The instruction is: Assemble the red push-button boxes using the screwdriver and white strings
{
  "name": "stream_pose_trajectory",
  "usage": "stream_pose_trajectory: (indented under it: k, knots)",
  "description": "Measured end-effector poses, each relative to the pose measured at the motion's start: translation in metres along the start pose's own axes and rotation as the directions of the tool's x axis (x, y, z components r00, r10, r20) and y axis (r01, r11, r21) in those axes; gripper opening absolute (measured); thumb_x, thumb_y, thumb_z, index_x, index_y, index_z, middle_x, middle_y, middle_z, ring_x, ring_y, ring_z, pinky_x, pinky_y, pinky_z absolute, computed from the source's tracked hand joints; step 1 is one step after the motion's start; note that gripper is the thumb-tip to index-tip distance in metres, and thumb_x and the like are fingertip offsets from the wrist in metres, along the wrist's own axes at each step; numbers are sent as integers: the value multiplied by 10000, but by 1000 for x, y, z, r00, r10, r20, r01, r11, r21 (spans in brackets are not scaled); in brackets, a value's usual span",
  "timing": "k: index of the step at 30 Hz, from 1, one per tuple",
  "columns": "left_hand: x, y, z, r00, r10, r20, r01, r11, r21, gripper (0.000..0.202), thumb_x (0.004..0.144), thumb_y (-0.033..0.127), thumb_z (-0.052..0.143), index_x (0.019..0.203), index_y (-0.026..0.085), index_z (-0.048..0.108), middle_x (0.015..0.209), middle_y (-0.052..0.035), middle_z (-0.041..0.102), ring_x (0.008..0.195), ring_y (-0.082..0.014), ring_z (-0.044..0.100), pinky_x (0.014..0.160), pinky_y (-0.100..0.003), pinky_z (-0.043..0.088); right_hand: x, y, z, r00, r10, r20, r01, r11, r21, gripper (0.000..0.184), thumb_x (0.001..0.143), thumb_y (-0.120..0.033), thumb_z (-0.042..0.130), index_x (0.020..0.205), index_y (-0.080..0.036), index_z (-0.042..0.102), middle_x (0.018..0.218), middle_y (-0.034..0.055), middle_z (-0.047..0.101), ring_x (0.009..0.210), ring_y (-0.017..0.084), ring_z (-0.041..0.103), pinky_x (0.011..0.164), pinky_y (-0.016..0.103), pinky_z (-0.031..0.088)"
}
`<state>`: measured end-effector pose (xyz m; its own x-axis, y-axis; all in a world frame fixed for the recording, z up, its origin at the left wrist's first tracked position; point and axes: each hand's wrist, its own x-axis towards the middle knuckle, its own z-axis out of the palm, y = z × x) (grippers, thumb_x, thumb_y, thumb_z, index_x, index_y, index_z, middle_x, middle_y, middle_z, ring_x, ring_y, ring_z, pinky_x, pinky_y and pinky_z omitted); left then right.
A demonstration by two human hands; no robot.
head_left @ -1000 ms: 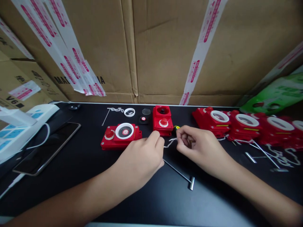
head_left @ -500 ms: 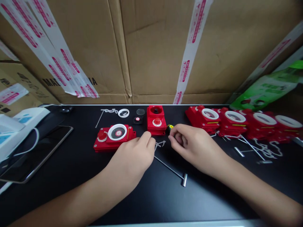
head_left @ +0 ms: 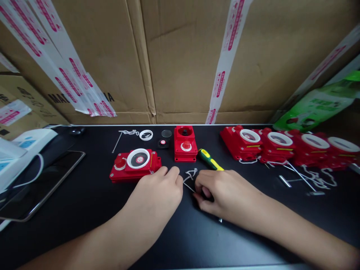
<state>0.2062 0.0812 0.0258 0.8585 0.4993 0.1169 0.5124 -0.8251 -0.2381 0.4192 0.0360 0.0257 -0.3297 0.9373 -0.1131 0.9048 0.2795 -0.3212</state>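
My left hand [head_left: 159,195] rests on the black table with its fingers curled, pinching the near end of a small metal hammer where its thin white chain [head_left: 191,174] is attached. My right hand [head_left: 222,195] lies over the hammer's rod with the fingers closed on it. Only the hammer's head [head_left: 221,220] pokes out below that hand. A red alarm box with a white ring and a red button [head_left: 135,164] lies just beyond my left hand. A green and yellow screwdriver [head_left: 209,159] lies past my right hand.
A smaller red box [head_left: 185,143] stands behind. A loose white ring [head_left: 146,134], a clear disc [head_left: 166,133] and another chain lie at the back. A row of red boxes [head_left: 278,144] with hammers and chains fills the right. A phone [head_left: 33,187] and a power strip lie left. Cardboard walls the back.
My right hand has drawn back from the screwdriver toward me and come down over the hammer's rod. The screwdriver now lies uncovered. My left hand has stayed put.
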Motion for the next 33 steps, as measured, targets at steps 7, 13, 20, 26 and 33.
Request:
stream_pose_trajectory:
  k: [7,13,20,26,33]
  knots:
    - [5,4,-6,967,-36,252,22,998,58,323,697,-108,649,895,145,682,893,-60,688,778,-241,698,517,-270,536,3,8,-4,979,146,-143,-144,989,24,71,801,-206,691,736,-207,665,675,-25,645,541,121,531,555,271,344]
    - [4,5,-14,936,-42,350,30,999,38,382,689,-124,600,950,141,685,938,-80,685,819,-259,707,563,-304,572,2,25,-16,944,195,-267,-182,981,74,109,813,-224,683,714,-213,637,639,-37,625,524,120,551,537,263,388]
    - [3,4,-14,937,-59,345,58,998,13,395,694,-147,592,944,141,696,934,-80,689,822,-277,720,577,-330,595,1,37,-29,893,225,-390,-212,974,77,111,792,-215,707,707,-212,637,617,-41,618,516,119,557,531,260,414]
    - [3,5,-12,947,-72,313,74,997,5,387,716,-158,587,939,135,708,936,-86,695,808,-286,726,565,-349,599,1,41,-39,888,204,-412,-167,978,124,114,797,-199,710,702,-213,649,596,-39,613,506,115,539,511,258,395]
    - [2,5,-13,937,-69,341,81,997,-20,371,717,-159,599,936,116,717,942,-97,699,818,-294,730,571,-355,605,-6,50,-54,784,214,-583,-148,976,159,178,845,-300,704,706,-222,626,584,-30,601,519,139,543,522,277,402]
